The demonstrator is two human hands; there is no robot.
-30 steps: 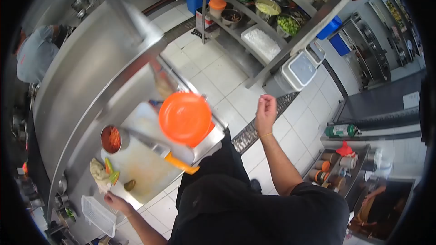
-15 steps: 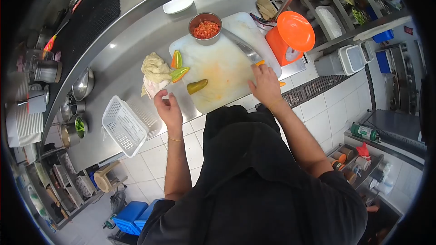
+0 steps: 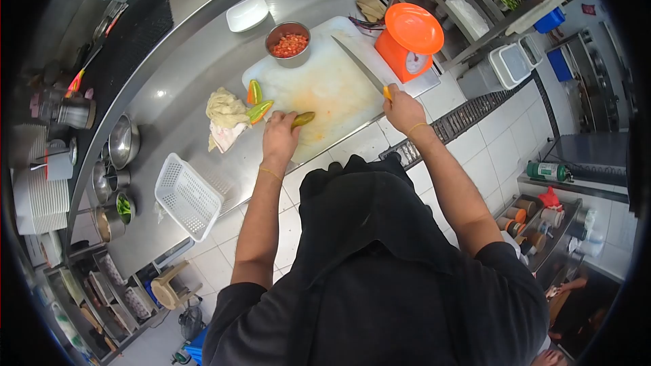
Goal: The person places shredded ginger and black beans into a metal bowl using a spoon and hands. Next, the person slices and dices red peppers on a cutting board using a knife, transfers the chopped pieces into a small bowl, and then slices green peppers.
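My right hand (image 3: 405,110) is wrapped round the yellow handle of a knife (image 3: 363,64), whose blade points up and left over the white cutting board (image 3: 339,88). At the board's near left, my left hand (image 3: 280,137) has its fingers closed on a green pickle-like piece (image 3: 304,119). Two green and orange pepper pieces (image 3: 258,111) lie at the board's left edge, beside a crumpled cloth (image 3: 226,110). A metal bowl (image 3: 290,61) of chopped red pieces stands at the board's far edge.
An orange scale (image 3: 405,55) stands right of the board. A white dish (image 3: 247,13) sits behind the bowl. A white perforated basket (image 3: 188,196) is at the counter's left. Metal bowls (image 3: 124,142) and stacked plates stand farther left. Part of another person (image 3: 588,308) shows at lower right.
My right hand has taken hold of the knife's handle and turned the knife slightly. My left hand has moved from beside the cloth to the green piece and closed on it.
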